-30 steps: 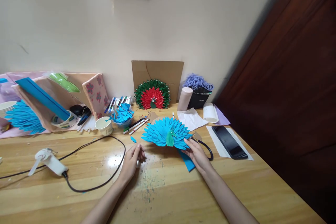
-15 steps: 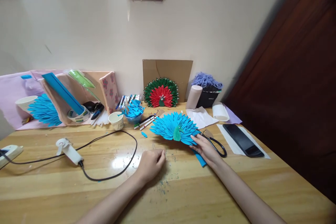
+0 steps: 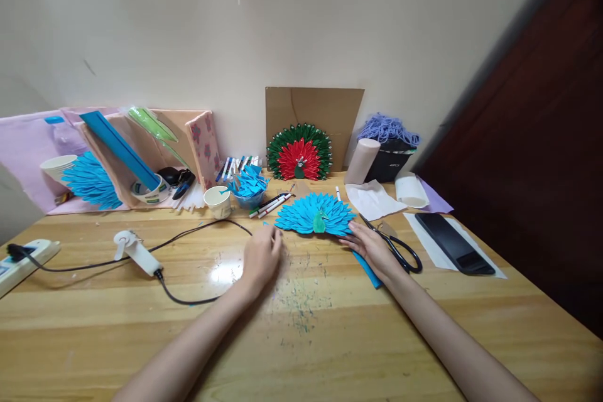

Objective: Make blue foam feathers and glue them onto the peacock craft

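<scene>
A blue paper peacock with layered feathers and a green body rests mid-table. My right hand grips its right edge, the fingers partly under the feathers. Below that hand lies a blue paper strip, and black-handled scissors are just to the right. My left hand is curled closed on the tabletop, left of the peacock. A small blue paper scrap shows at its fingertips; whether the fingers pinch it is hidden.
Behind the peacock are felt pens, a bowl of blue paper pieces and a paper cup. A black cable loops at left. A phone lies at right. A red-green peacock leans against cardboard.
My left hand has moved forward and left to the blue scrap. My right hand stays at the peacock's edge, and the peacock sits slightly lower. The camera view has shifted.
</scene>
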{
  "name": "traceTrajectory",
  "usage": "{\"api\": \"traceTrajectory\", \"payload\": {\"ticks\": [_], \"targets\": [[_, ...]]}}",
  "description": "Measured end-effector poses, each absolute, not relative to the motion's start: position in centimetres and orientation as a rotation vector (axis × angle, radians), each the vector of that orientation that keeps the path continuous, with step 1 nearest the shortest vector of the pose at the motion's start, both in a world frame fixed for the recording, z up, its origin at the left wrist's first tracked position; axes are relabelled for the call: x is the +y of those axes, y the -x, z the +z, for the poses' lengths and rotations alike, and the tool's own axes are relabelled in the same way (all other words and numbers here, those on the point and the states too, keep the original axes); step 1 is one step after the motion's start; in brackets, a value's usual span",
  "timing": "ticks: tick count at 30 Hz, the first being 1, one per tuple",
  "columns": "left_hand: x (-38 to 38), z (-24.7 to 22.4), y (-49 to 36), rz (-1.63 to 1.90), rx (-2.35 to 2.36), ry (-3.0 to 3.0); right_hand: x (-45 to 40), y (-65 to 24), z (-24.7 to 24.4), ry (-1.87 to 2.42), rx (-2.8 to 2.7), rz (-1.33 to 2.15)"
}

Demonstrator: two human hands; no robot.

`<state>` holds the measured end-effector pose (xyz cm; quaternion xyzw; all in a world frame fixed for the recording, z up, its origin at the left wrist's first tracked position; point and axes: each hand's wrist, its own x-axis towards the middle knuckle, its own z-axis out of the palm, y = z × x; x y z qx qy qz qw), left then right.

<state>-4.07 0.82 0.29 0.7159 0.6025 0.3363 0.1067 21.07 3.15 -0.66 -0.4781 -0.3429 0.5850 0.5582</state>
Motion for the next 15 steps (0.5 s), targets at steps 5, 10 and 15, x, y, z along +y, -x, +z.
{"api": "traceTrajectory", "payload": {"ticks": [5, 10, 15], "targets": [[4.3, -1.0, 7.5, 0.980, 1.626, -2.345, 2.8, -21.7, -0.8, 1.236, -0.843, 1.200], [4.5, -1.8, 7.8, 0.900, 1.544, -2.413, 3.3, -22.5, -0.8, 1.272, -0.923, 0.998], [4.1, -1.5, 7.8, 0.932, 1.573, -2.366, 3.7, -23.5, -1.1, 1.274, -0.878, 1.016]]}}
